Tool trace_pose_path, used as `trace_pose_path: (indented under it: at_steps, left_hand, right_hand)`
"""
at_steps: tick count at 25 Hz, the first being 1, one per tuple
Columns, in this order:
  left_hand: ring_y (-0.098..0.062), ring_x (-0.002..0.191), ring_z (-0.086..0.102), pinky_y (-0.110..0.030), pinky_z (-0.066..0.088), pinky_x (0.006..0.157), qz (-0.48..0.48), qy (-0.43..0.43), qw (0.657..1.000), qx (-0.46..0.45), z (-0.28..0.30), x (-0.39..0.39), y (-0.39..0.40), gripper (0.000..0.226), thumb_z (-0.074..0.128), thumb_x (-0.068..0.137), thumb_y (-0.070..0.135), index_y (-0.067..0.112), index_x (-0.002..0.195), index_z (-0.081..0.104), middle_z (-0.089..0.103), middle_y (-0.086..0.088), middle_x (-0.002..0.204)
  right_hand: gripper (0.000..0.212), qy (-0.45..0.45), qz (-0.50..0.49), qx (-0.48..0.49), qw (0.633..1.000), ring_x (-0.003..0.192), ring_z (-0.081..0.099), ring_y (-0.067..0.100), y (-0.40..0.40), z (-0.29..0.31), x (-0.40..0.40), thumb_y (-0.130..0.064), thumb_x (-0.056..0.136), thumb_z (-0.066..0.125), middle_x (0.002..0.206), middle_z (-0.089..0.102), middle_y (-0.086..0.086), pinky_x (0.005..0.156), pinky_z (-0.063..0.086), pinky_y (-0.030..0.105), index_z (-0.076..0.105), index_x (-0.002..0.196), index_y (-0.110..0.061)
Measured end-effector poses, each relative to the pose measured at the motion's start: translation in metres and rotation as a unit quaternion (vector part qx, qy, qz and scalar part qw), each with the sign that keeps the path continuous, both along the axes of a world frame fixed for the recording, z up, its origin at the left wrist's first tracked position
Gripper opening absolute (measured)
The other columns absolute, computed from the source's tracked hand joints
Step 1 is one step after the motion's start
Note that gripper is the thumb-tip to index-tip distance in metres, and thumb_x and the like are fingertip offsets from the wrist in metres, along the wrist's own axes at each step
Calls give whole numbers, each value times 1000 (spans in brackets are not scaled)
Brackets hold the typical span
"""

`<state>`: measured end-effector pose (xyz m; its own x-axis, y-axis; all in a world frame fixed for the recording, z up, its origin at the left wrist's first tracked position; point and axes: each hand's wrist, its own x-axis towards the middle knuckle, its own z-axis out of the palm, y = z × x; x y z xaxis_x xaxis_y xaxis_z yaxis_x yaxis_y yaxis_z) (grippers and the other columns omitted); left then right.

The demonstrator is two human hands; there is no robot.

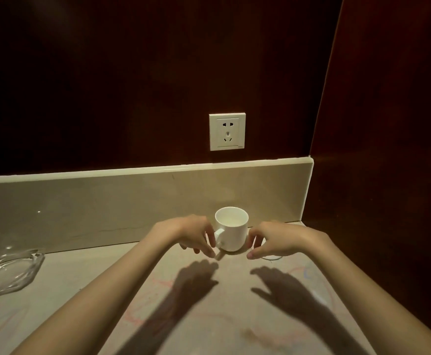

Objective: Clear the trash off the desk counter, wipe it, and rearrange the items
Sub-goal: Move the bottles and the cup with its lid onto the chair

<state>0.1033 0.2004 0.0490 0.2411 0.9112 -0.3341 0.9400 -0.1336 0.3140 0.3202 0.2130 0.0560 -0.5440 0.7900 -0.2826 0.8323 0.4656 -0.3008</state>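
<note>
From the head camera, a white ceramic mug [232, 230] stands upright at twelve o'clock on the beige stone worktop [107, 290], by the backsplash. The left hand [194, 235], fingers loosely spread, touches its handle; the right hand [277, 240], half-curled and empty, hovers just beside. A clear glass dish [7, 272] sits at nine o'clock.

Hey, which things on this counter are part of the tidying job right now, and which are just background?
In the job:
- white mug, upright, between both hands
- left hand, at the mug's handle
- right hand, beside the mug
- glass dish, far left
- counter, with faint scribble marks

Background:
- wall socket
- backsplash
- dark wood panels
</note>
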Motion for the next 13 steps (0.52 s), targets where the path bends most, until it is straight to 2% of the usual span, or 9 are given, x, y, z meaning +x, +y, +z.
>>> trace_pose_path:
  at_steps: [1,3,5,7,10,13]
  left_hand:
    - [-9,69,62,-23,51,59,26,4,999,31,-2,-1,2,32,73,82,34,15,107,66,71,-6,104]
    - [-19,83,65,-31,54,68,77,0,993,89,-11,-2,7,38,72,81,39,14,107,59,66,-6,109]
    - [-23,85,67,-36,55,72,131,-76,984,95,-23,1,10,42,72,82,39,15,106,47,61,-5,111]
    - [-22,76,67,-33,57,65,170,-162,969,70,-32,8,12,37,71,84,32,14,103,45,60,-6,108]
    - [-23,76,69,-31,57,63,178,-221,956,77,-43,14,20,20,68,88,26,14,88,52,63,-5,97]
    - [-21,70,68,-28,56,63,180,-255,947,73,-47,12,26,16,68,87,22,11,81,59,68,-10,83]
  right_hand:
    - [39,-11,-13,13,1000,98,56,15,10,2,3,-41,86,63,116,63,0,79,43,27,58,116,-16]
    - [49,-41,-56,39,997,105,54,20,29,1,12,-44,85,62,121,58,2,88,46,31,50,123,-15]
    - [51,-71,-87,54,992,107,55,23,49,-7,18,-43,84,62,124,56,5,92,48,36,49,124,-14]
    - [49,-84,-102,53,990,109,56,24,64,-19,21,-39,85,62,125,55,7,93,48,37,51,124,-12]
    - [46,-65,-117,64,989,109,55,23,77,-36,24,-35,84,65,125,54,6,87,48,32,53,124,-16]
    - [33,-43,-118,88,988,98,60,21,85,-47,25,-34,78,71,110,61,3,73,46,30,63,107,-20]
